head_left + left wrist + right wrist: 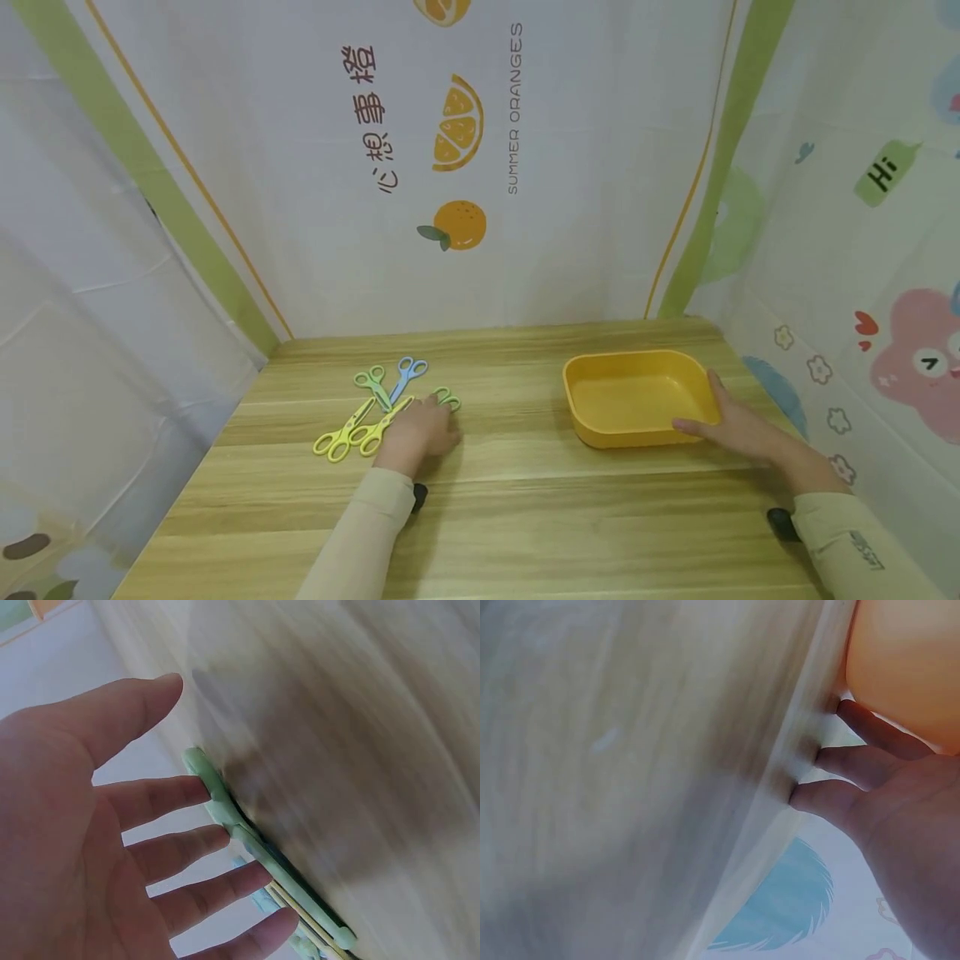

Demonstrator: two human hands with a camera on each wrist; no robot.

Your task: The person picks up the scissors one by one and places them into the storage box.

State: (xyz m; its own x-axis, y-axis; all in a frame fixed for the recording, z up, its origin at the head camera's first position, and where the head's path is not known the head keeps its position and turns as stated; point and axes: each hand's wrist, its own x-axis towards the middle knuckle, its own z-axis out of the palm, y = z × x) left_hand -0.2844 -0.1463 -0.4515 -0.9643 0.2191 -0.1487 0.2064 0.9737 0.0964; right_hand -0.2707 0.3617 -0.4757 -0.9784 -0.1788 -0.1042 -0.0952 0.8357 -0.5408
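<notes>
On the left of the table, my left hand [422, 429] reaches over a pair of green scissors [447, 400]. Seen from the left wrist, its fingers are extended and the fingertips touch the green scissors [259, 851]; the thumb stands apart. Close by lie blue scissors [409, 377], another green pair [372, 383] and two yellow pairs, one [345, 435] farther left and one [372, 433] partly behind the hand. At the right, my right hand [738, 425] holds the corner of a yellow plastic bin [600, 435], thumb at the near rim, fingers along its right side.
The wooden table [517, 517] meets a white printed curtain [585, 250] at its back edge. More printed cloth [847, 350] hangs along the right side. Bare tabletop lies between the scissors and the bin.
</notes>
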